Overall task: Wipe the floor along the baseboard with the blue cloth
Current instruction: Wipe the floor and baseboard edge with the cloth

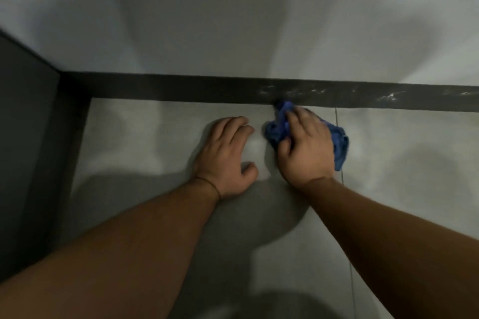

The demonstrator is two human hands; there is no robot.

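A crumpled blue cloth (278, 124) lies on the grey tiled floor (155, 137), its far tip touching the dark baseboard (181, 89). My right hand (305, 145) presses down on the cloth, fingers curled over it, with blue fabric showing on both sides of the hand. My left hand (225, 155) rests flat on the floor just left of the cloth, fingers spread, holding nothing. The baseboard carries pale dusty marks to the right of the cloth.
A white wall (233, 21) rises behind the baseboard. A dark panel (26, 137) with a dark strip at its foot closes the left side, forming a corner. A tile joint (339, 116) runs along the floor at the right.
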